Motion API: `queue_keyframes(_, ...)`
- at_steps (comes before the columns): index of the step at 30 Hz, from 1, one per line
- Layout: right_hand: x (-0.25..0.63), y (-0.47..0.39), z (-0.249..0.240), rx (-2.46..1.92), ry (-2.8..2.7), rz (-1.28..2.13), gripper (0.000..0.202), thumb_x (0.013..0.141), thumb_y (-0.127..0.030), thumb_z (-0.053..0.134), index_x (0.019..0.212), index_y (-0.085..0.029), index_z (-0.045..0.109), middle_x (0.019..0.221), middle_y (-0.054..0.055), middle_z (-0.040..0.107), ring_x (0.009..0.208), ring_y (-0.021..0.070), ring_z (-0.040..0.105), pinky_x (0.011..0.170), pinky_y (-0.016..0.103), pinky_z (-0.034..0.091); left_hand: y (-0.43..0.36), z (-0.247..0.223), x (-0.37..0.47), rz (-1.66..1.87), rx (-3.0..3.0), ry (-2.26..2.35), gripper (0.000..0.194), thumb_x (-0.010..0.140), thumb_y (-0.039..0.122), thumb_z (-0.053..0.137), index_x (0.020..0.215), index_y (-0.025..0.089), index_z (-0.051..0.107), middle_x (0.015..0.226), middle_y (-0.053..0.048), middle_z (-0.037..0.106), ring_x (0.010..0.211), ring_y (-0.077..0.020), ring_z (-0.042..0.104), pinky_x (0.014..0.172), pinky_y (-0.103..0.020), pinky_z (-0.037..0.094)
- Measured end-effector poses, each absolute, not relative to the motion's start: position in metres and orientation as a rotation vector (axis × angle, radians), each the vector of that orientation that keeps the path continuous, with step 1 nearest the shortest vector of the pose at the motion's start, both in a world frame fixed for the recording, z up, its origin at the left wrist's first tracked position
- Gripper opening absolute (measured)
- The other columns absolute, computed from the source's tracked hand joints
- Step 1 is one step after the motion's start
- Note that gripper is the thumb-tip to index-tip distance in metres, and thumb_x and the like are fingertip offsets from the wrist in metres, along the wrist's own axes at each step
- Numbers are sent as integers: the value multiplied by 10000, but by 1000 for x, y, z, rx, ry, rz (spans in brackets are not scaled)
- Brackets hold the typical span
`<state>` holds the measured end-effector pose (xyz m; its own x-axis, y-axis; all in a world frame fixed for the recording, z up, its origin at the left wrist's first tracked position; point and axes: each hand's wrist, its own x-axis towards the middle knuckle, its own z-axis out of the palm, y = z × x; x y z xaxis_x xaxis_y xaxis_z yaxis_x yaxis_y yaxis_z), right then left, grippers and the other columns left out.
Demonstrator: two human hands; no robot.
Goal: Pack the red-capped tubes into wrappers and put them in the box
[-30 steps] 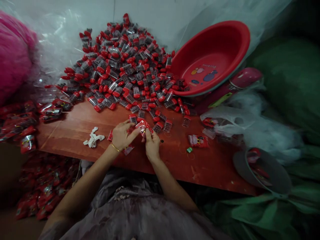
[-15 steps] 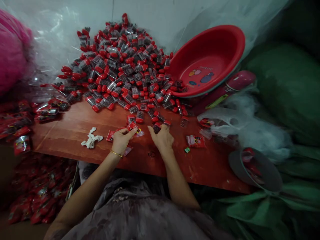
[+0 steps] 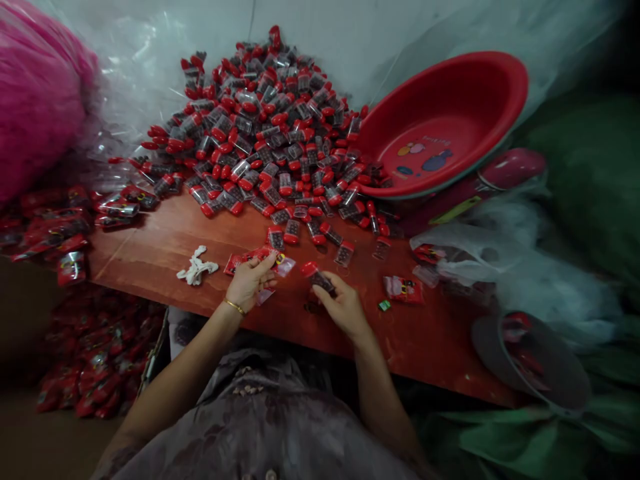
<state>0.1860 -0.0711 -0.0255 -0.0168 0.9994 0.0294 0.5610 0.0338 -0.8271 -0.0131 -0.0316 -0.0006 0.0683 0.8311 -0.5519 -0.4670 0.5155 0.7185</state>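
My right hand [image 3: 345,307] is closed around a small clear bottle [image 3: 318,277] with a red cap and dark contents, tilted with its cap towards upper left. My left hand [image 3: 249,285], with a gold bangle at the wrist, pinches a small red-and-clear plastic packet [image 3: 285,265] between thumb and fingers. More red packets [image 3: 237,262] lie flat just beyond the left fingers, partly hidden by them. Past both hands rises a large pile of similar red-capped bottles [image 3: 270,140], with a few loose ones at its front edge.
On the red-brown table [image 3: 155,250] lie a crumpled white scrap [image 3: 198,265], a red packet [image 3: 404,290] and a small green piece [image 3: 384,305]. A red basin [image 3: 450,127] leans at the pile's right. A grey bin [image 3: 493,347] stands at right; filled red packets [image 3: 45,227] heap at left.
My right hand has picked up a bottle from the pile's front edge and drawn it back towards me. My left hand stays near the packets. The whole view has shifted slightly.
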Motion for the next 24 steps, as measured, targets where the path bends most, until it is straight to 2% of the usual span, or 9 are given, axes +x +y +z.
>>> queue_keyframes(4, 179, -91, -5, -1386, -1658, 1002, 235, 778, -341, 575, 957, -195, 616, 763, 9, 648, 650, 149, 585, 623, 258, 451, -35, -1, -11, 1004, 480, 1101, 446, 462, 426, 831, 729, 118, 650, 674, -35, 664, 533, -99, 593, 492, -200, 460)
queue_keyframes(7, 176, -94, 0, -1362, -1661, 1011, 180, 766, -312, 578, 893, -193, 623, 726, 2, 629, 628, 140, 563, 604, 251, 438, -38, 2, -11, 993, 556, 1090, 474, 431, 456, 831, 714, 114, 664, 659, -40, 669, 527, -110, 595, 490, -208, 455)
queue_keyframes(10, 175, -92, -2, -1370, -1643, 1041, 163, 750, -302, 583, 861, -191, 626, 692, -4, 613, 607, 135, 545, 577, 244, 428, -40, 6, -11, 977, 650, 1073, 468, 462, 477, 810, 721, 108, 685, 672, -56, 680, 546, -122, 597, 525, -227, 464)
queue_keyframes(19, 168, -90, -3, -1356, -1404, 1423, 224, 729, -360, 591, 867, -184, 606, 550, -45, 523, 458, 95, 469, 445, 207, 393, -42, 7, -11, 977, 890, 1034, 343, 550, 450, 768, 660, 135, 686, 616, -14, 649, 535, -103, 531, 535, -223, 427)
queue_keyframes(22, 164, -91, -7, -1359, -1354, 1430, 244, 731, -383, 590, 868, -182, 591, 541, -54, 508, 443, 88, 451, 433, 203, 386, -45, 1, -9, 974, 952, 1051, 295, 568, 408, 766, 645, 137, 680, 572, 9, 612, 498, -77, 481, 490, -198, 380)
queue_keyframes(24, 162, -91, -10, -1372, -1358, 1326, 242, 748, -385, 578, 877, -180, 586, 553, -52, 507, 446, 86, 442, 436, 204, 382, -49, -4, -6, 970, 952, 1065, 284, 546, 380, 783, 661, 140, 686, 587, 8, 620, 515, -81, 497, 504, -199, 391)
